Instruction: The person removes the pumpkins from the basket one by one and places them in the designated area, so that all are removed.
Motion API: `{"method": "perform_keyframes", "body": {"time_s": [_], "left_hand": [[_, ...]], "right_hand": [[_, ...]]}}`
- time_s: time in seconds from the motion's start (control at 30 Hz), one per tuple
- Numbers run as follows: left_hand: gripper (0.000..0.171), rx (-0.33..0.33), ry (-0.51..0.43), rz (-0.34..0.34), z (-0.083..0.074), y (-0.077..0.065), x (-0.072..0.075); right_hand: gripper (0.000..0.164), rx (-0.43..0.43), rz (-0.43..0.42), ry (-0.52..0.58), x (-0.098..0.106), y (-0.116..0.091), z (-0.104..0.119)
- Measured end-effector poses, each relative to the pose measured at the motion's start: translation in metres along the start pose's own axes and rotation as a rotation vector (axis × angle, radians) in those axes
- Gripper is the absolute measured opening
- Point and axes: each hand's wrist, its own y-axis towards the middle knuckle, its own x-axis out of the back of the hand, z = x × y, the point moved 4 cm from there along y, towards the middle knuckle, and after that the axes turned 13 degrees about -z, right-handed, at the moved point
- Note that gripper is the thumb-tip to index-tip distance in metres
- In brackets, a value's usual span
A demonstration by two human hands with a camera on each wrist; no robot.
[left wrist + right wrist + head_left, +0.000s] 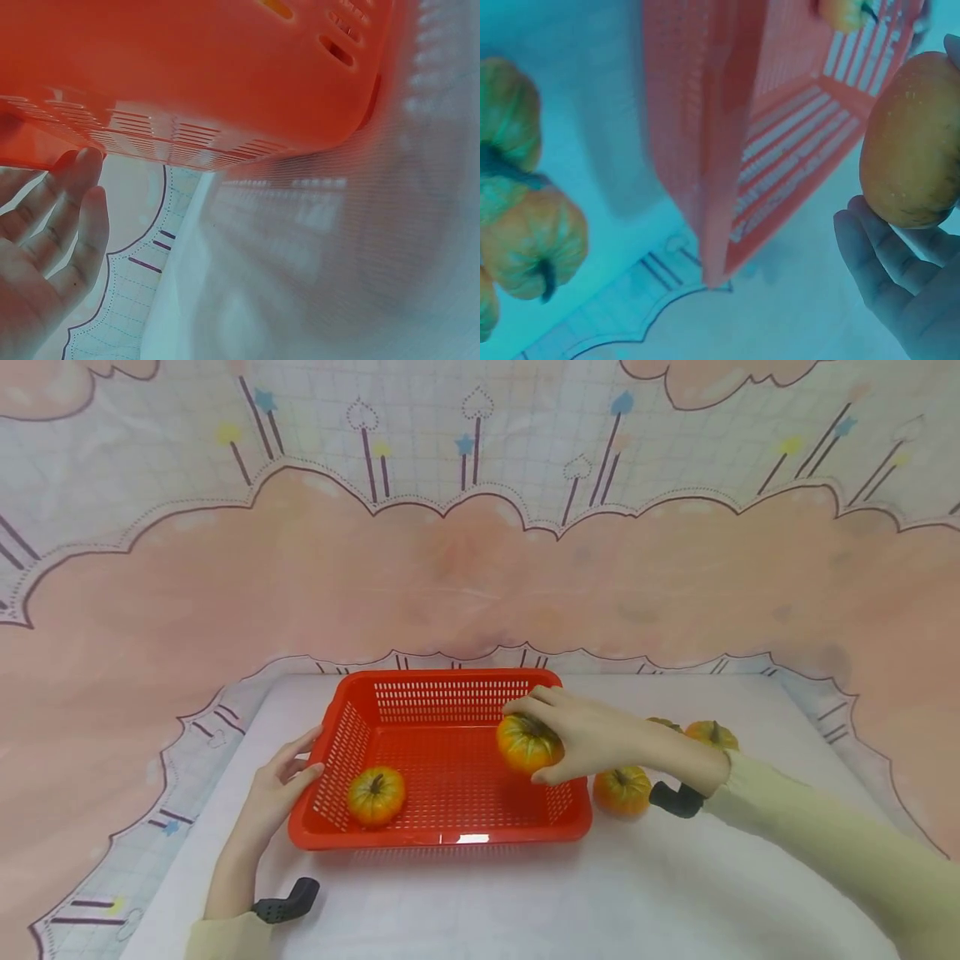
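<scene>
My right hand (581, 731) grips a small orange-and-green pumpkin (529, 742) over the right side of a red plastic basket (450, 840). In the right wrist view the fingers (877, 255) and thumb lie on either side of this pumpkin (911, 142). Another pumpkin (376, 797) sits inside the basket, near its front left corner. On the left, my left hand (276, 783) has its fingertips at the basket's rim, the fingers fairly straight. From the left wrist, those fingers (86, 217) show beside the slotted basket wall (225, 82).
Just right of the basket stands a pumpkin (622, 791). Farther back, another pumpkin (712, 734) and a partly hidden one (664, 723) lie behind the right forearm. The white table (525, 902) meets a patterned cloth backdrop (480, 577) behind the basket.
</scene>
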Motion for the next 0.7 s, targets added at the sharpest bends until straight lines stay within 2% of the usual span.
{"method": "perform_keyframes", "body": {"time_s": [0.37,0.7], "left_hand": [[0.06,0.002,0.005,0.004,0.002,-0.002,0.0],[0.06,-0.005,0.03,-0.003,0.001,0.001,0.0]], "right_hand": [[0.08,-0.142,-0.082,-0.01,0.009,-0.027,-0.021],[0.079,-0.205,-0.155,-0.047,0.012,-0.053,-0.033]]}}
